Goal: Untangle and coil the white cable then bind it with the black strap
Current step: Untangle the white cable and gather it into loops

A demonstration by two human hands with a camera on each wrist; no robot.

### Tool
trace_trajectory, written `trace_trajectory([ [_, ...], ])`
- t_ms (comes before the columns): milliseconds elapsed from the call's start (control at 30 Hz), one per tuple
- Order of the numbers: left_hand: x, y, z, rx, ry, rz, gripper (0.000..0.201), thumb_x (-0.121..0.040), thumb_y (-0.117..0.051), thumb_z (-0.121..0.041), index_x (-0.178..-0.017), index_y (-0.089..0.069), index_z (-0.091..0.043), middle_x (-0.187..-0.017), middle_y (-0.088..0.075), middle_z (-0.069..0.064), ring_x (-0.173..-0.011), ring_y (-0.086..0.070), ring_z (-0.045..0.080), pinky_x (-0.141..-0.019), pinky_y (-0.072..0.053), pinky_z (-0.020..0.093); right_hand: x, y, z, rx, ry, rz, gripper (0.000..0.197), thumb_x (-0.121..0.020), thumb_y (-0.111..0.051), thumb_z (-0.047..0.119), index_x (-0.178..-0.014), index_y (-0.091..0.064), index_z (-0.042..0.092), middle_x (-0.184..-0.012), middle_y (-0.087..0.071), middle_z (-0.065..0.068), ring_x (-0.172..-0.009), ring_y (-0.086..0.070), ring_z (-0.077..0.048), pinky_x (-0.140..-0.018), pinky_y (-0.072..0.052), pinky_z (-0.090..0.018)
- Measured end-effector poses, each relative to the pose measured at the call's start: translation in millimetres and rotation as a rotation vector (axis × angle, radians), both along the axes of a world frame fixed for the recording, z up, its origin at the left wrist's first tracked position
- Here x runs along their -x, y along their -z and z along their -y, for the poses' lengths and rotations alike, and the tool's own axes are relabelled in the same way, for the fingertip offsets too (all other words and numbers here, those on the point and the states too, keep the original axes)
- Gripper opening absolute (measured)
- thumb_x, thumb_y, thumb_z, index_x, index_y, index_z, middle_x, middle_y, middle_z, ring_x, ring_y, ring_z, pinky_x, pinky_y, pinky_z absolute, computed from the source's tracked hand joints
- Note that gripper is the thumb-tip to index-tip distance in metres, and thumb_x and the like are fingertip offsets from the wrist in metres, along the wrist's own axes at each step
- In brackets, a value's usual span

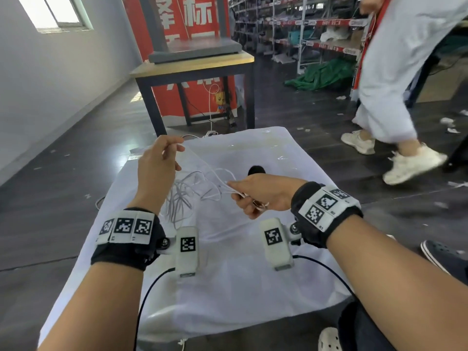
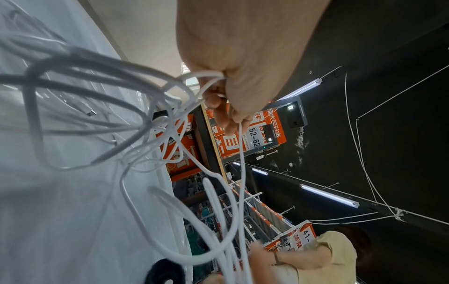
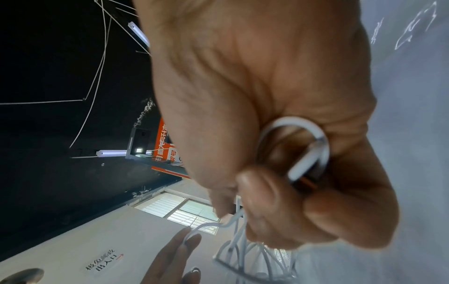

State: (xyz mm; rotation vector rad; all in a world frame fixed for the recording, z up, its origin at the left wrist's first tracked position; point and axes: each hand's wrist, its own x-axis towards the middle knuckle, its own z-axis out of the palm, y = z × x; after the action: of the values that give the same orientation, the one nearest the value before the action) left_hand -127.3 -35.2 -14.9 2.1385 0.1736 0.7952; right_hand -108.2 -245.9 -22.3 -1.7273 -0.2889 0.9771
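The white cable (image 1: 192, 188) hangs in a loose tangle between my two hands above the white cloth (image 1: 228, 274). My left hand (image 1: 162, 158) is raised at the left and pinches a strand (image 2: 239, 146) between thumb and fingers. Lower and to the right, my right hand (image 1: 253, 196) grips several strands (image 3: 303, 146) in its curled fingers; a short loop and a plug end (image 3: 301, 169) sit inside that fist. The black strap (image 1: 256, 170) lies on the cloth just beyond my right hand, partly hidden by it. It also shows as a dark roll (image 2: 165, 272) in the left wrist view.
The cloth covers a low surface with dark floor (image 1: 63, 198) on both sides. A black-framed table (image 1: 195, 69) stands beyond the far edge. A person in pale clothes (image 1: 395, 79) walks past at the right. Storage shelves (image 1: 304, 26) line the back.
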Motion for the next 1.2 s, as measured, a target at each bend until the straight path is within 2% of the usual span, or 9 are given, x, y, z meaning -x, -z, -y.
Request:
trace_trajectory([
  [100,0,1,-1,-0.012,-0.006,0.004,0.024,-0.099,-0.040,-0.014,-0.103,-0.062,-0.023,-0.094,-0.066,-0.008,-0.050,-0.053,-0.003,-0.046,-0.035,0.009,3,-4,3,-0.008,-0.101,-0.007,0.047,-0.094,-0.039,0.056,-0.074,-0.043,0.014,-0.050,-0.029,0.007,-0.038,-0.023,-0.005,-0.043,-0.025,-0.017],
  [233,1,1,0,-0.007,0.001,-0.004,0.017,-0.098,-0.045,-0.019,-0.101,-0.060,-0.026,-0.089,-0.064,-0.007,-0.048,-0.053,-0.005,-0.043,-0.035,0.008,4,-8,7,-0.131,-0.179,-0.047,0.040,-0.101,-0.037,0.039,-0.070,-0.042,0.015,-0.049,-0.028,0.008,-0.037,-0.020,-0.004,-0.045,-0.019,-0.018],
  [400,4,-4,-9,-0.079,0.109,-0.141,0.012,-0.092,-0.057,-0.023,-0.102,-0.061,-0.028,-0.084,-0.065,-0.006,-0.058,-0.058,-0.004,-0.059,-0.047,0.021,-10,-13,12,-0.555,0.167,-0.145,0.041,-0.102,-0.036,0.036,-0.065,-0.040,0.017,-0.044,-0.027,0.009,-0.034,-0.022,-0.005,-0.039,-0.024,-0.018],
  [567,9,0,-1,-0.089,0.394,-0.553,0.016,-0.089,-0.065,-0.014,-0.098,-0.062,-0.027,-0.094,-0.067,0.001,-0.081,-0.065,0.018,-0.074,-0.052,0.023,-16,-20,13,-0.787,0.411,-0.231,0.042,-0.103,-0.034,0.035,-0.066,-0.040,0.017,-0.043,-0.026,0.008,-0.032,-0.023,-0.006,-0.038,-0.029,-0.016],
  [700,18,4,-1,-0.491,0.494,-0.824,0.047,-0.084,-0.067,-0.039,-0.128,-0.054,-0.033,-0.117,-0.059,-0.014,-0.108,-0.059,0.008,-0.091,-0.041,0.021,-20,-15,13,-0.807,0.592,-0.198,0.041,-0.103,-0.034,0.035,-0.067,-0.042,0.017,-0.045,-0.028,0.008,-0.034,-0.024,-0.006,-0.039,-0.032,-0.017],
  [800,19,10,-6,-0.551,0.445,-0.893,0.058,-0.084,-0.070,-0.033,-0.137,-0.046,-0.031,-0.130,-0.055,-0.006,-0.112,-0.054,0.012,-0.094,-0.039,0.024,-22,-12,14,-0.821,0.729,-0.151,0.042,-0.103,-0.032,0.035,-0.067,-0.041,0.017,-0.044,-0.028,0.008,-0.035,-0.023,-0.007,-0.042,-0.029,-0.018],
  [933,16,12,-19,-0.674,0.203,-0.814,0.031,-0.090,-0.063,-0.028,-0.119,-0.063,-0.018,-0.112,-0.064,0.006,-0.091,-0.056,0.017,-0.083,-0.043,0.026,-21,-15,19,-0.820,0.896,-0.043,0.041,-0.103,-0.032,0.030,-0.065,-0.039,0.017,-0.044,-0.027,0.006,-0.036,-0.022,-0.009,-0.042,-0.031,-0.020],
  [1033,14,9,-22,-0.334,0.115,-0.634,0.020,-0.094,-0.058,-0.025,-0.100,-0.065,-0.007,-0.084,-0.068,0.007,-0.070,-0.062,0.020,-0.073,-0.051,0.033,-17,-19,22,-0.791,0.954,0.016,0.039,-0.102,-0.034,0.026,-0.064,-0.036,0.017,-0.048,-0.026,0.005,-0.037,-0.022,-0.010,-0.044,-0.031,-0.021],
  [1200,8,-33,4,0.240,0.180,-0.322,0.015,-0.101,-0.044,-0.020,-0.089,-0.051,-0.013,-0.083,-0.063,0.011,-0.063,-0.062,0.014,-0.057,-0.052,0.022,-7,-27,18,-0.699,0.882,0.085,0.038,-0.101,-0.033,0.026,-0.064,-0.032,0.018,-0.043,-0.026,0.006,-0.032,-0.022,-0.009,-0.048,-0.028,-0.023],
])
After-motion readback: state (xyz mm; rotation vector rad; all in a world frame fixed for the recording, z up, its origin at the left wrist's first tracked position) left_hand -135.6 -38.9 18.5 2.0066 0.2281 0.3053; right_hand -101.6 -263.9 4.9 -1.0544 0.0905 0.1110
